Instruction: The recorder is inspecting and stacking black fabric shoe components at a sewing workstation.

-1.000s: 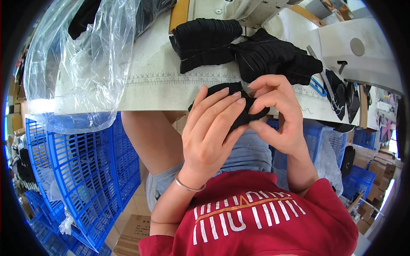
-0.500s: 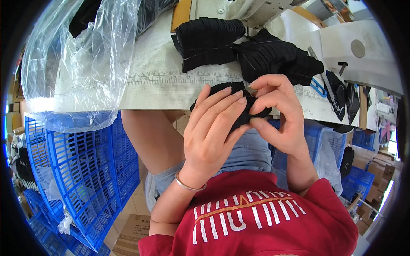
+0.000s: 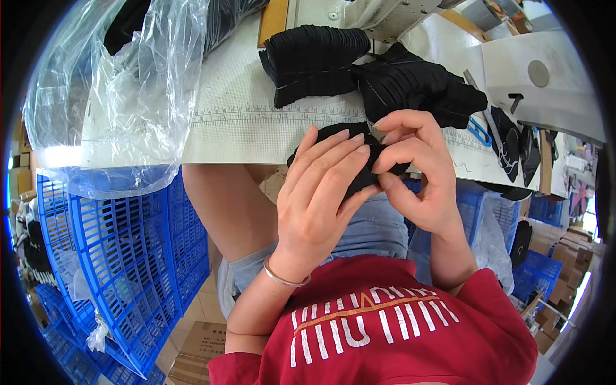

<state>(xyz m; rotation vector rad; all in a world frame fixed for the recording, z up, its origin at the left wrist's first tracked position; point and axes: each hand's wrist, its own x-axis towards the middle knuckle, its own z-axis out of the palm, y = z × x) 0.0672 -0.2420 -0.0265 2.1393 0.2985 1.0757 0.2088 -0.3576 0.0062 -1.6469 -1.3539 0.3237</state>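
Observation:
Black fabric (image 3: 360, 181) is held at the near edge of the table, partly hidden under my fingers. My left hand (image 3: 314, 199) lies over it with fingers stretched side by side across its top and the thumb along its near edge. My right hand (image 3: 427, 170) has bent fingers, and its thumb and fingertips pinch the fabric's right edge. Just beyond my hands sit two bundles of black fabric pieces: a ribbed-looking stack (image 3: 314, 67) on the left and a looser, fanned bundle (image 3: 417, 90) on the right.
A clear plastic bag (image 3: 128, 96) hangs over the table's left side. A printed ruler strip (image 3: 256, 117) crosses the white tabletop. Blue snips (image 3: 479, 131) and a metal tool lie at right, near a machine's base (image 3: 346, 13). Blue crates (image 3: 128, 250) stand below left.
My right thumb and fingertips have shifted slightly at the fabric's edge. My left hand and the fabric have barely moved. The plastic bag's left side has spread outward a little.

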